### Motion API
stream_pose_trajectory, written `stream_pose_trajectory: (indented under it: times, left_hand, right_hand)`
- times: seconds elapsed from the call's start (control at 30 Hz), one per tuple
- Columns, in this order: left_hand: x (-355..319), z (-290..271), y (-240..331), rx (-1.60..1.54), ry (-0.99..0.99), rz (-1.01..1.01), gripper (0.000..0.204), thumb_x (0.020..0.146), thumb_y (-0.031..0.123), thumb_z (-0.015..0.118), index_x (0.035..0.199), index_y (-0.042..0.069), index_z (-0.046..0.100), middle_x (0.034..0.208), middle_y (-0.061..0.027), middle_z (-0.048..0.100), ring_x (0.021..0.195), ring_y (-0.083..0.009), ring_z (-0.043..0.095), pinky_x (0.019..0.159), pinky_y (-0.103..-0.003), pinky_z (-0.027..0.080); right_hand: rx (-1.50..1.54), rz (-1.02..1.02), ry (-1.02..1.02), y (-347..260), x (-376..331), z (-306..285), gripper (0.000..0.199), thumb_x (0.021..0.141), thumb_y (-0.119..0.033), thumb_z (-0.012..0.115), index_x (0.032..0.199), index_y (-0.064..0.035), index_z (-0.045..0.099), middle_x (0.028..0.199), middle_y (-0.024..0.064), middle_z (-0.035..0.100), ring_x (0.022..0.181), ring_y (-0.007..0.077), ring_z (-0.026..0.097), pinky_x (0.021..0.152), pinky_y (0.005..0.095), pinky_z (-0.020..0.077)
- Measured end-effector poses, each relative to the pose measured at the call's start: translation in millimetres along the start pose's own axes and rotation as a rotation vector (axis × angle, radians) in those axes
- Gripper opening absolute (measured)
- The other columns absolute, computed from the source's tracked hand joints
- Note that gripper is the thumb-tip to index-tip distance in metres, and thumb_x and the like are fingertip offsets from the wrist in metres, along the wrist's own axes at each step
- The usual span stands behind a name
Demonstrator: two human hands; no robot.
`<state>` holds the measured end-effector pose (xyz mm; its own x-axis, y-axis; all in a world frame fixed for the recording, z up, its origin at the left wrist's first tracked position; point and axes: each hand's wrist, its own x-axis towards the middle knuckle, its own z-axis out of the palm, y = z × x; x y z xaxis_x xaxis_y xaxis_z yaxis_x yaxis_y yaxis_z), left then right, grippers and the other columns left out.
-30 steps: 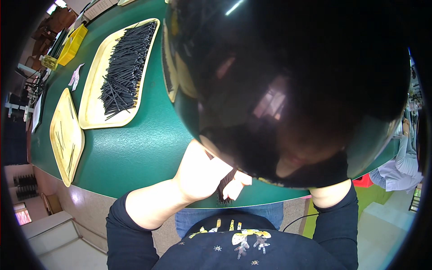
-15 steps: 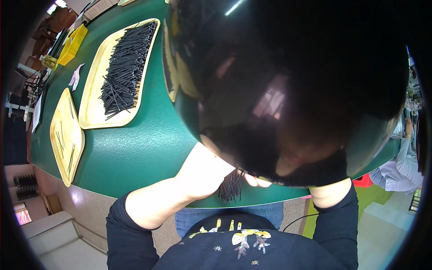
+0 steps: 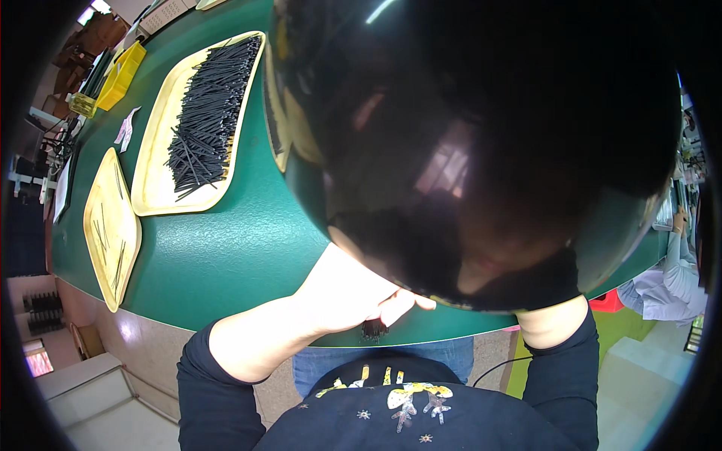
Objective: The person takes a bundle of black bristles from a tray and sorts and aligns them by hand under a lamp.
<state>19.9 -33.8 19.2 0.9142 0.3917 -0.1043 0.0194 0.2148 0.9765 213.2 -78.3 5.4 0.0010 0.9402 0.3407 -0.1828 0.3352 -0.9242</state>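
Note:
My left hand [image 3: 350,293] is closed around a bundle of thin black strands [image 3: 374,328] near the table's front edge. Only the lower ends of the bundle poke out below the hand. A few fingertips [image 3: 402,304] show beside it; whose hand they belong to I cannot tell. My right forearm [image 3: 555,325] comes in from the lower right, while the right hand itself is hidden behind a large glossy black dome [image 3: 481,165]. That dome covers much of the view. To the left, a cream tray [image 3: 156,161] holds a thick heap of black sticks [image 3: 214,105].
A smaller cream tray [image 3: 101,252] with several thin dark sticks lies at the green table's [image 3: 218,263] left edge. Beyond are a pinkish scrap [image 3: 126,129], a yellow bin [image 3: 122,75] and a small bottle [image 3: 81,104]. Another person [image 3: 669,282] sits at the far right.
The bundle shows less below my left hand, its visible part now shorter. The fingertips beside it have moved left, over its upper part. The black dome has shifted slightly left in view.

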Motion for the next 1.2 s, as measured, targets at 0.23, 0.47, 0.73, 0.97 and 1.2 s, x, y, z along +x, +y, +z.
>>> stream_pose_trajectory:
  times: [0.23, 0.47, 0.73, 0.97, 1.2]
  left_hand:
    - [-14.4, -4.1, -40.9, 0.237, 0.324, -0.084, 0.013, 0.068, 0.003, 0.060, 0.058, 0.001, 0.053, 0.055, -0.0060, 0.056, 0.050, -0.0091, 0.054, 0.046, -0.025, 0.043]
    - [-7.0, 3.9, -17.8, 0.015, 0.448, -0.219, 0.017, 0.070, -0.001, 0.053, 0.053, -0.002, 0.052, 0.050, -0.0090, 0.053, 0.042, -0.0133, 0.052, 0.048, -0.026, 0.045]
    - [-5.7, 8.6, 6.1, -0.462, 0.321, -0.242, 0.020, 0.077, 0.000, 0.042, 0.067, -0.013, 0.054, 0.061, -0.0210, 0.058, 0.053, -0.0241, 0.060, 0.063, -0.036, 0.052]
    - [-8.9, 5.3, -8.2, -0.357, 0.219, -0.091, 0.019, 0.076, -0.001, 0.043, 0.068, -0.013, 0.055, 0.068, -0.0248, 0.060, 0.069, -0.0294, 0.062, 0.072, -0.037, 0.050]
    - [-10.0, 3.9, -15.3, -0.534, 0.196, -0.031, 0.016, 0.075, -0.001, 0.047, 0.064, -0.009, 0.055, 0.065, -0.0230, 0.059, 0.070, -0.0305, 0.061, 0.075, -0.038, 0.048]
  right_hand:
    - [-0.004, -0.008, 0.001, -1.6, 2.8, 1.2, 0.025, 0.068, -0.004, 0.061, 0.092, 0.0018, 0.054, 0.089, 0.0110, 0.057, 0.081, 0.0179, 0.055, 0.073, 0.0290, 0.0449]
    - [-0.013, -0.013, 0.004, -3.2, 4.5, -0.3, 0.021, 0.071, -0.005, 0.059, 0.090, 0.0018, 0.054, 0.086, 0.0103, 0.057, 0.079, 0.0169, 0.055, 0.071, 0.0285, 0.0450]
    - [-0.032, -0.007, 0.011, -6.4, 6.3, 0.7, 0.016, 0.073, -0.007, 0.057, 0.086, 0.0017, 0.054, 0.083, 0.0095, 0.057, 0.076, 0.0158, 0.055, 0.069, 0.0280, 0.0450]
    - [-0.036, 0.021, 0.008, -8.7, 1.2, 8.7, 0.013, 0.076, -0.009, 0.055, 0.084, 0.0017, 0.054, 0.080, 0.0088, 0.057, 0.073, 0.0148, 0.055, 0.068, 0.0275, 0.0450]
    - [-0.067, 0.089, -0.003, -19.5, 6.4, 12.4, 0.012, 0.078, -0.010, 0.053, 0.081, 0.0016, 0.055, 0.077, 0.0081, 0.057, 0.071, 0.0139, 0.055, 0.066, 0.0270, 0.0451]
